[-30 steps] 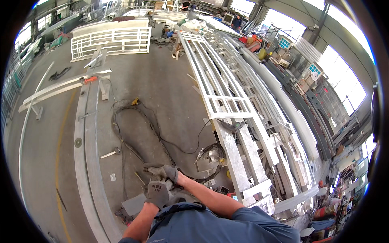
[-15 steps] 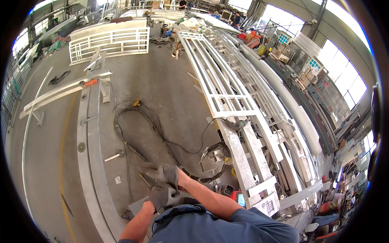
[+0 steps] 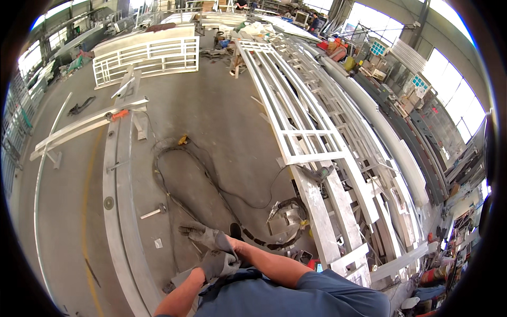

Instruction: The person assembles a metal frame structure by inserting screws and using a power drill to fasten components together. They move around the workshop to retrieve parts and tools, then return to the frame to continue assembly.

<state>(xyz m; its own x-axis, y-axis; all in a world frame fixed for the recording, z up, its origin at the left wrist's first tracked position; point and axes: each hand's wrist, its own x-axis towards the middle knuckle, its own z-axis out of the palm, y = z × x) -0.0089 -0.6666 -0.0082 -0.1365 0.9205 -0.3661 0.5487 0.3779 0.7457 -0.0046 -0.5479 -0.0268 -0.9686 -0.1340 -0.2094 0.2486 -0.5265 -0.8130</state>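
Both of my hands wear grey work gloves and are close together in front of my body. My right hand (image 3: 199,233) reaches across to the left with its fingers stretched out, holding nothing. Just below it, my left hand (image 3: 215,265) is closed at the right wrist, gripping the cuff of the right glove (image 3: 230,247). A dark shoe tip (image 3: 235,230) shows beside the right glove. On the floor ahead lie a hammer (image 3: 153,212) with a pale handle and a looped, dark-wrapped cable bundle (image 3: 214,182).
A long metal beam (image 3: 117,211) runs along the left. White metal frames (image 3: 288,134) and bars are stacked to the right, with a power tool (image 3: 319,172) resting on them. A metal piece (image 3: 285,222) lies inside the cable coil. Another white frame (image 3: 148,61) stands farther off.
My right hand's fingers have straightened and spread, while my left hand has shifted toward the right glove's cuff. The view has moved slightly, and a dark shoe tip now shows.
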